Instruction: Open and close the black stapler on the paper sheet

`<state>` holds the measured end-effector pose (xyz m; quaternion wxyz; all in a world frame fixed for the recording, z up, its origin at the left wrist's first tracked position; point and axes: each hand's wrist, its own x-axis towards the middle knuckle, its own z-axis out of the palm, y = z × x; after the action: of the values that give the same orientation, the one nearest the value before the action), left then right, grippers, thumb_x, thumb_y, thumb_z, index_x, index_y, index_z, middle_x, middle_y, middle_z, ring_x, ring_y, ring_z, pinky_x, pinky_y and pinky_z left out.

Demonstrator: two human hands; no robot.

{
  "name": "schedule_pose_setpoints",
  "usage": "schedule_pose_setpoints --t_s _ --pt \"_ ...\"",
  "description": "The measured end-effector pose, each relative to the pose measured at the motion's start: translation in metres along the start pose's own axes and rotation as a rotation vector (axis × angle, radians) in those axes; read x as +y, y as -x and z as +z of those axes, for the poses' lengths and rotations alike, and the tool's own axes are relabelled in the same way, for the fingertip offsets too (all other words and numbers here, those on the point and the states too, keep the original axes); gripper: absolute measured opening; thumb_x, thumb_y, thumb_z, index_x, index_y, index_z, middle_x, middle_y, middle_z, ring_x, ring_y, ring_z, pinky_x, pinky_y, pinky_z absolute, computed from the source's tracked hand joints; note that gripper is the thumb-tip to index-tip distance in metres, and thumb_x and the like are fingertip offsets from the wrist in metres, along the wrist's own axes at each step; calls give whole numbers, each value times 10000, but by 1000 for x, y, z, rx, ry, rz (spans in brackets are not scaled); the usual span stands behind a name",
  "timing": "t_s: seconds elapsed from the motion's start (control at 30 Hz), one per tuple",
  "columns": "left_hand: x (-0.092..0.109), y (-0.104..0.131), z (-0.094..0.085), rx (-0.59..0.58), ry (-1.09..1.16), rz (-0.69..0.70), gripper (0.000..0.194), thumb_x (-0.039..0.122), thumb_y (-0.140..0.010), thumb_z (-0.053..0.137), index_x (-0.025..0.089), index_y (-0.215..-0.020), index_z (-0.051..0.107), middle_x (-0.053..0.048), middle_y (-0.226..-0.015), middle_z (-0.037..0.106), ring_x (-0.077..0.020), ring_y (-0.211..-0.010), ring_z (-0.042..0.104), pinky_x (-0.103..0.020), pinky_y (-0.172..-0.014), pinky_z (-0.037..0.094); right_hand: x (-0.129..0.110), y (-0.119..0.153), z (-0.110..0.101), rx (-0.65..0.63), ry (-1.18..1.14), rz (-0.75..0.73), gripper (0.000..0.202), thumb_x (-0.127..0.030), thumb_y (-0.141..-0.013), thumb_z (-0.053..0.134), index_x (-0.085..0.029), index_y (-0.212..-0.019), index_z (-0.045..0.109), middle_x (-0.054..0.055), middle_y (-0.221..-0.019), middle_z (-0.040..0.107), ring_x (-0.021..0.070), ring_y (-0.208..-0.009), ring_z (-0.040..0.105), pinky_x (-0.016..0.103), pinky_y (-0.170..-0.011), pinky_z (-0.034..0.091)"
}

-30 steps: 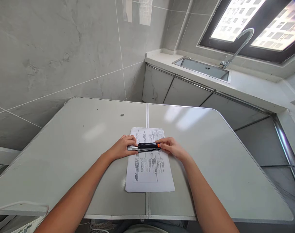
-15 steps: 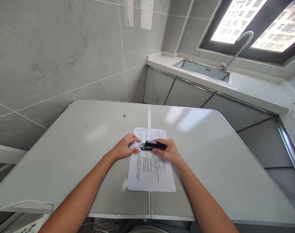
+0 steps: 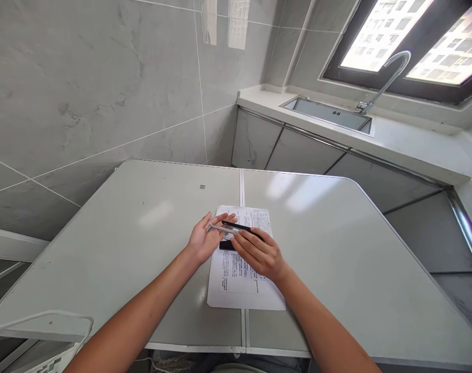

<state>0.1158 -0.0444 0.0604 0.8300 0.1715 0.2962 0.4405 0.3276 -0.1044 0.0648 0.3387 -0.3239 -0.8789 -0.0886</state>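
Note:
A black stapler (image 3: 241, 227) is spread apart above the printed paper (image 3: 244, 299); its black top, silver metal rail and black base show separately. My right hand (image 3: 262, 254) is closed around the stapler's rear part. My left hand (image 3: 205, 241) is turned palm up, fingers stretched out, at the stapler's front end. The metal rail's tip reaches over that palm; whether it touches the skin I cannot tell. The paper lies flat, partly covered by both hands.
Small staple strips (image 3: 202, 186) lie toward the far side of the folding table (image 3: 174, 305). A white cable (image 3: 45, 314) runs over its near left corner. Behind stand a tiled wall (image 3: 104, 77) and a counter with a sink (image 3: 329, 115) and faucet (image 3: 393, 77).
The stapler has gone from nearly closed to spread wide, its metal rail now exposed. My left hand has turned from palm down on the paper to palm up.

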Motion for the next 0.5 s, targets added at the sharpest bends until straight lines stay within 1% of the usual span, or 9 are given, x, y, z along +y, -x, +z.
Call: schedule_pose_setpoints --t_s 0.07,0.17,0.27,0.33,0.37,0.4,0.43,0.47,0.5 --pt "0 -2 -2 12 37 11 385 414 -1003 540 100 -1137 717 -173 -1384 660 -283 -1333 603 -413 -1104 521 1 1 0 -16 -6 4 374 -106 -995 594 -320 -1292 673 1 -1244 749 205 -1163 712 414 -1030 577" --pt "0 -4 -4 64 118 16 323 342 -1007 536 86 -1091 714 -176 -1293 705 -249 -1262 654 -366 -1090 534 5 2 2 33 -51 115 428 -85 -979 584 -347 -1309 662 -4 -1236 752 220 -1154 714 453 -1045 547" --pt "2 -6 -9 162 131 22 243 295 -994 548 103 -1002 697 -147 -1067 753 -227 -1083 730 -370 -999 594 11 3 4 239 -79 315 450 -72 -939 577 -333 -1291 678 32 -1160 772 256 -1097 726 501 -1005 541" --pt "5 -6 -13 212 96 8 194 276 -981 564 120 -942 671 -101 -920 729 -175 -876 745 -308 -835 638 14 4 3 378 -82 470 401 -104 -913 601 -313 -1237 709 56 -1080 781 274 -1023 732 497 -928 565" --pt "6 -6 -15 207 79 -5 183 274 -974 569 131 -896 650 -70 -843 695 -133 -737 713 -254 -703 629 14 3 3 412 -98 553 361 -130 -903 621 -302 -1203 725 63 -1054 781 278 -991 731 483 -891 576" --pt "8 -5 -16 175 70 -17 190 273 -967 570 143 -837 618 -34 -761 641 -92 -600 640 -203 -561 576 14 3 2 411 -132 638 319 -160 -893 646 -293 -1167 740 65 -1035 782 276 -958 732 465 -856 586" --pt "9 -5 -17 122 69 -21 214 268 -957 571 154 -776 576 1 -684 565 -62 -494 538 -172 -444 488 14 2 1 380 -183 725 280 -191 -878 676 -284 -1131 752 62 -1018 784 272 -923 734 445 -826 593" --pt "11 -4 -17 58 71 -13 237 260 -944 573 163 -731 534 29 -632 481 -47 -434 438 -162 -374 398 13 2 1 328 -245 809 254 -222 -859 706 -275 -1102 761 57 -1006 786 267 -893 737 426 -805 598" --pt "12 -3 -17 -4 72 5 239 245 -927 578 167 -712 507 48 -609 408 -42 -414 366 -161 -346 334 13 1 1 271 -310 886 245 -248 -836 734 -267 -1078 768 49 -993 790 261 -866 740 411 -791 601"
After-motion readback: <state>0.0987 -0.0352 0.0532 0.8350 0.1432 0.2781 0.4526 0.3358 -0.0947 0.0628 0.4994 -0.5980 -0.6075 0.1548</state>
